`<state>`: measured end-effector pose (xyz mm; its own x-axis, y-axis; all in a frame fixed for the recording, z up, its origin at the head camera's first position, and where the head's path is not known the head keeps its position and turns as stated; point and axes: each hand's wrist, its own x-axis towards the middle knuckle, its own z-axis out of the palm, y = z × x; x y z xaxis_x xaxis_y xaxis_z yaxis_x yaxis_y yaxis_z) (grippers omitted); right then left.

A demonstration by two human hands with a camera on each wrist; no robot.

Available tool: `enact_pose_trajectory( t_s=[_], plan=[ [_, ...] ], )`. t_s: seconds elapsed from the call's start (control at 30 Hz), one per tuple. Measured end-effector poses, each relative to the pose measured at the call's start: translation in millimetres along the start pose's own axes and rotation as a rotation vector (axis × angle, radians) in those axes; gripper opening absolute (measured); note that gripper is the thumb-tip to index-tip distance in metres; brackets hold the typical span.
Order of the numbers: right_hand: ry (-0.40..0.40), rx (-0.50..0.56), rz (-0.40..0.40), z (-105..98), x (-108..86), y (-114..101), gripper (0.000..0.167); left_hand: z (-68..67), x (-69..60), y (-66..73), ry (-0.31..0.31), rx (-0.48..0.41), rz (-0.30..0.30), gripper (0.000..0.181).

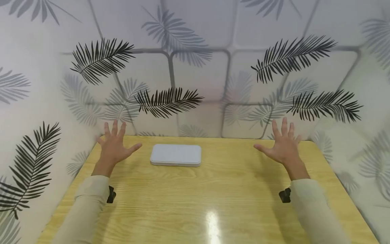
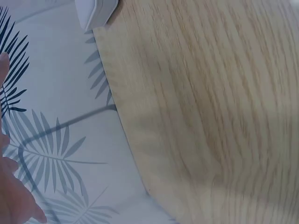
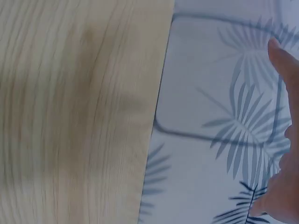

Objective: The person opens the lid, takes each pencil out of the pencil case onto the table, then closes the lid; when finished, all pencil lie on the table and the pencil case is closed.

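A flat white case [image 1: 175, 155] with rounded corners lies near the far edge of the wooden table; its corner [image 2: 99, 13] shows at the top of the left wrist view. To the left of the case, the left hand [image 1: 114, 144] is held up with its fingers spread, holding nothing and apart from the case. Far to the right, the right hand [image 1: 284, 145] is raised with spread fingers and holds nothing. Parts of the left hand [image 2: 14, 186] and of the right hand [image 3: 287, 140] show at the edges of their wrist views.
The wood-grain table [image 1: 182, 196] reaches back to a pale wall covering [image 1: 201, 78] with dark and grey leaf prints. Light sleeves cover both forearms, and a small black device [image 1: 111, 195] sits by the left cuff, another [image 1: 285, 195] by the right.
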<state>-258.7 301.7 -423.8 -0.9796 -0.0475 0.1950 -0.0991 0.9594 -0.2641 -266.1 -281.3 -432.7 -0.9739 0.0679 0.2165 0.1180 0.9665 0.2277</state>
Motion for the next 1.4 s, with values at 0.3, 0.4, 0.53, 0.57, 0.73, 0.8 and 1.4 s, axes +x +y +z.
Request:
enact_pose_trajectory(
  t_s=[0.3, 0.4, 0.53, 0.57, 0.73, 0.8, 1.4],
  plan=[
    [-0.037, 0.233, -0.074, 25, 10.3, -40, 0.105, 15.1, 5.7, 6.3, 0.0, -0.048, 0.068, 0.103],
    [-0.055, 0.263, -0.108, 37, 14.3, -55, 0.103, 19.6, 5.4, 6.6, -0.001, -0.044, 0.093, 0.102],
    [-0.097, 0.311, -0.125, 53, 18.4, -74, 0.102, 24.8, 5.8, 7.4, -0.027, -0.076, 0.096, 0.103],
    [-0.11, 0.324, -0.126, 56, 19.1, -80, 0.103, 26.3, 6.0, 7.5, -0.043, -0.09, 0.095, 0.104],
    [-0.177, 0.389, -0.121, 74, 21.1, -107, 0.102, 36.1, 7.1, 9.4, -0.113, -0.143, 0.102, 0.104],
    [-0.198, 0.41, -0.123, 82, 21.6, -117, 0.102, 40.6, 7.5, 10.1, -0.135, -0.157, 0.11, 0.104],
    [-0.357, 0.395, -0.242, 133, 20.5, -168, 0.094, 70.3, 5.3, 26.1, -0.297, -0.19, 0.14, 0.099]
  ],
)
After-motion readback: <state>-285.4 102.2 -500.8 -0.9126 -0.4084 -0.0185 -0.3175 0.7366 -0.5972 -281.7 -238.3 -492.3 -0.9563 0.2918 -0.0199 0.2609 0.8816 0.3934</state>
